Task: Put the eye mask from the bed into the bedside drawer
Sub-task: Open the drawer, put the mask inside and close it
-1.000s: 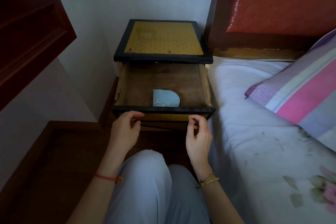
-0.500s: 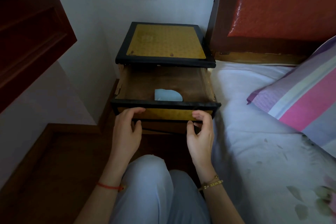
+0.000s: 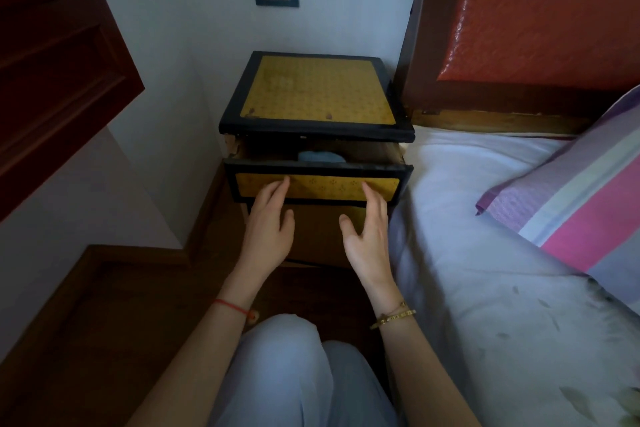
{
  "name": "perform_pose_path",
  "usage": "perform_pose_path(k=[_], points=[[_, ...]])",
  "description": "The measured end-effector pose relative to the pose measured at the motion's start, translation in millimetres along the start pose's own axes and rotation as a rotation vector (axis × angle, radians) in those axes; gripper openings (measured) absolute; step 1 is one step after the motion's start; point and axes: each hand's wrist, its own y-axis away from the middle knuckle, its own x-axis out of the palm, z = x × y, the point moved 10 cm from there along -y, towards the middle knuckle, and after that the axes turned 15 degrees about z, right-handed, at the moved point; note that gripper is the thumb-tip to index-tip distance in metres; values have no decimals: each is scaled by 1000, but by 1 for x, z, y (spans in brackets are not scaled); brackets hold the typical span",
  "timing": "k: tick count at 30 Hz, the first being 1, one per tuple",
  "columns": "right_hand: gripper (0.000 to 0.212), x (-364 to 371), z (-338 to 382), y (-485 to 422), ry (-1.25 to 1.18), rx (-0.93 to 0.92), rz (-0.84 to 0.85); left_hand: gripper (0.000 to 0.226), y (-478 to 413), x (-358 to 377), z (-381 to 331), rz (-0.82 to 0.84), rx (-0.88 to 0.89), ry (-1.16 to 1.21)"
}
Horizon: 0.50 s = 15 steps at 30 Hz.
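The light blue eye mask (image 3: pixel 322 156) lies inside the bedside drawer (image 3: pixel 318 188), only its top edge showing in the narrow gap under the cabinet top. The drawer, yellow-fronted with a black frame, is pushed most of the way in. My left hand (image 3: pixel 268 224) has its fingers spread, fingertips touching the drawer front at the left. My right hand (image 3: pixel 369 229) is open too, fingertips on the drawer front at the right. Neither hand holds anything.
The bedside cabinet (image 3: pixel 317 94) stands in the corner against the white wall. The bed with a white sheet (image 3: pixel 485 253) lies to the right, with a striped pillow (image 3: pixel 581 191) and a red headboard (image 3: pixel 540 10). Dark wooden furniture (image 3: pixel 52 62) juts out at the left. My knees (image 3: pixel 298 374) are below.
The drawer has slid far inward, hiding most of the eye mask. Both hands went from gripping the drawer's lower edge to flat, open fingers pressing its front.
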Motion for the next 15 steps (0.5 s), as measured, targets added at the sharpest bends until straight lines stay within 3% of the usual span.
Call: perform_pose_path(k=[15], points=[[66,11,-9,-73,-39,156,132,65,-69,1,12,30,-35,-26]])
